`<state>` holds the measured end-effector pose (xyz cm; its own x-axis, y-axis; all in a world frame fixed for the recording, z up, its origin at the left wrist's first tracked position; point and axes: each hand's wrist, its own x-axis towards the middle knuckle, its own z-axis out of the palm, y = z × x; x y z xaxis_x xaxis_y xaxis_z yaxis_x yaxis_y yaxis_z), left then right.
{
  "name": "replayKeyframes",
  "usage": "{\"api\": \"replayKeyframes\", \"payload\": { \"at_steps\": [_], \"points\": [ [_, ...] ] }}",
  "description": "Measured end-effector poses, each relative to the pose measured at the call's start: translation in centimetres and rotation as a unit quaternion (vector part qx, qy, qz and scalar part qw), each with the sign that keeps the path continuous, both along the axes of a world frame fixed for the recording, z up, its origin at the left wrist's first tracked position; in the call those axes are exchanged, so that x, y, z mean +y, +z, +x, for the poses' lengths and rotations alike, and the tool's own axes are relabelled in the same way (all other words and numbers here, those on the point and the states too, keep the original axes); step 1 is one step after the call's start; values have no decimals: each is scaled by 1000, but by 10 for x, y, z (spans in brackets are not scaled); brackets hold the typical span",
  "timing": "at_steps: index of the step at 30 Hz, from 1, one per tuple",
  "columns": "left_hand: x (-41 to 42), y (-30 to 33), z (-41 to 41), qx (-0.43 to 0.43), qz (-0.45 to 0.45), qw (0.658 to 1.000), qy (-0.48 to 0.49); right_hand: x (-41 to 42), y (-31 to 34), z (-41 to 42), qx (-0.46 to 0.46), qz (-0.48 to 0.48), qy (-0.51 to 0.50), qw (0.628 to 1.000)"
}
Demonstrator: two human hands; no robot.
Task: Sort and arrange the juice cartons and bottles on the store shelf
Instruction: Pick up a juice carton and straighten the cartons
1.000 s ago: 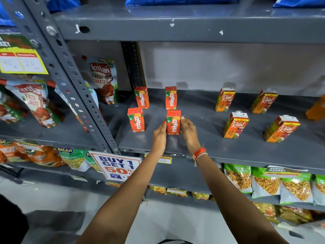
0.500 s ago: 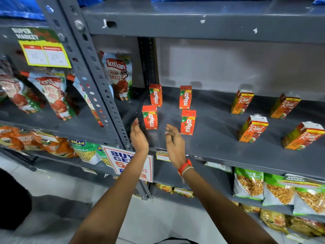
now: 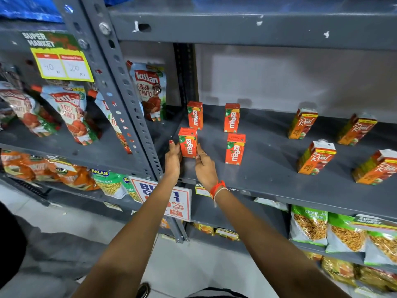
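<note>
Both hands have moved from the right front carton [image 3: 235, 148] to the left front carton [image 3: 188, 142], near the shelf [image 3: 268, 179] edge, where the left hand [image 3: 172, 159] and right hand [image 3: 205, 167] pinch its flat sides; this small stiff cardboard box looks light, smooth and easily dented.

I am in a shop: grey steel shelves [image 3: 279, 186] carry juice cartons [image 3: 235, 149], ketchup pouches [image 3: 150, 91] and snack bags [image 3: 309, 227], with a "Super Market" price tag [image 3: 61, 61] and an offer sign [image 3: 171, 201].
</note>
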<state>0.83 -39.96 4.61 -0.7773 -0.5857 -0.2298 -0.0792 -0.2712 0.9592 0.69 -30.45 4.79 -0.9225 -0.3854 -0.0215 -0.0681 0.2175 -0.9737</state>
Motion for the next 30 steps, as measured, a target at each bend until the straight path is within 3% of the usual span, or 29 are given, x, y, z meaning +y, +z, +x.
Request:
{"api": "replayKeyframes", "payload": {
  "at_steps": [11,16,20,23,26,30],
  "points": [
    [-1,-7,7,-26,-53,998,8,7,4,6,26,-29,7,999],
    [0,-7,9,-32,-59,998,-1,9,5,8,-3,-29,18,999],
    [8,-18,19,8,-72,997,35,26,0,19,-20,-36,2,999],
    [34,-26,40,61,-91,986,129,57,-16,31,6,-65,-47,997],
    [74,-30,60,100,-148,961,210,102,-30,32,6,-126,-161,979],
    [142,-31,62,130,-171,965,152,177,-31,18,-14,-217,-305,927]
  ]
}}
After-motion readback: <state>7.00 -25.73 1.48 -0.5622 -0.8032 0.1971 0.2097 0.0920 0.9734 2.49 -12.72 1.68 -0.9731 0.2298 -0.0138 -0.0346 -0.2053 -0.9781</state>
